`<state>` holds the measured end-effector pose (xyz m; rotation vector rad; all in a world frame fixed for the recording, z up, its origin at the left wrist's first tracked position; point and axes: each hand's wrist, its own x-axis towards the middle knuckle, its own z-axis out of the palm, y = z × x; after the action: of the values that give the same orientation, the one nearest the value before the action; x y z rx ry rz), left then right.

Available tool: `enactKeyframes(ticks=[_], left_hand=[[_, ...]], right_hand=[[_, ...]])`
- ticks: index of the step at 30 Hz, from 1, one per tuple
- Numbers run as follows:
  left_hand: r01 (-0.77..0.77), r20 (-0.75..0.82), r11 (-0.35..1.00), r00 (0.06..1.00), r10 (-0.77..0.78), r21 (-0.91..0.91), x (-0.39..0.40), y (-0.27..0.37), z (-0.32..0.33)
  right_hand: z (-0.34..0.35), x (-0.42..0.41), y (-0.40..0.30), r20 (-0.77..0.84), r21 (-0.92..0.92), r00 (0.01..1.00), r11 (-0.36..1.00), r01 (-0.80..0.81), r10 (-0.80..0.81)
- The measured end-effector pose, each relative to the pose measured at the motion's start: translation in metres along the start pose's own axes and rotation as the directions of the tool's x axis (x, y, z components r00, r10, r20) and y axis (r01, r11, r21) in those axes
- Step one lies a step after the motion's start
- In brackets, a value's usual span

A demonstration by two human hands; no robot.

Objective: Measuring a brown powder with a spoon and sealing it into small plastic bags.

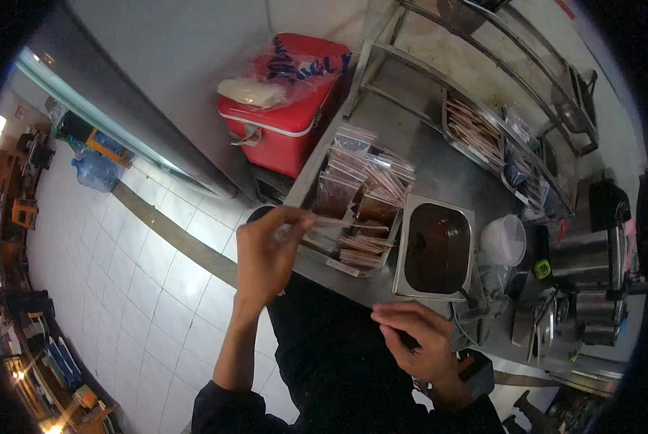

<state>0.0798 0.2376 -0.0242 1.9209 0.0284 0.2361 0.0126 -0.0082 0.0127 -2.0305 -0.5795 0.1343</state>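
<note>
My left hand [267,249] pinches the top edge of a small clear zip bag [328,222] between thumb and fingers, above the left side of a metal tray. That tray [302,250] is packed with clear zip bags of brown sauce [337,190], some upright and some leaning. Just right of it, a deep steel food pan [470,238] contains dark brown sauce [438,249]; a handle juts from its near right corner. My right hand [419,336] hovers in front of the counter edge below the pan, fingers loosely curled, thumb apart, holding nothing visible.
A red cooler [270,135] with a plastic-wrapped package on its lid stands behind the tray. Right of the pan are a white plastic tub [503,240], a grey cloth [473,325] and steel pots [581,266]. Another tray of bags [473,130] sits beneath a metal rack [411,59].
</note>
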Motion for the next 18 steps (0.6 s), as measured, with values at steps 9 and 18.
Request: enactKeyframes(ticks=[9, 18], left_hand=[[0.093, 0.270, 0.995, 0.957, -0.102, 0.046, 0.069, -0.080, 0.027], [0.268, -0.002, 0.866, 0.955, -0.296, -0.423, 0.050, -0.035, 0.017]], right_hand=[[0.008, -0.033, 0.013, 0.009, 0.102, 0.981, 0.976, -0.194, 0.194], [0.035, -0.001, 0.017, -0.116, 0.005, 0.993, 1.000, -0.030, 0.031]])
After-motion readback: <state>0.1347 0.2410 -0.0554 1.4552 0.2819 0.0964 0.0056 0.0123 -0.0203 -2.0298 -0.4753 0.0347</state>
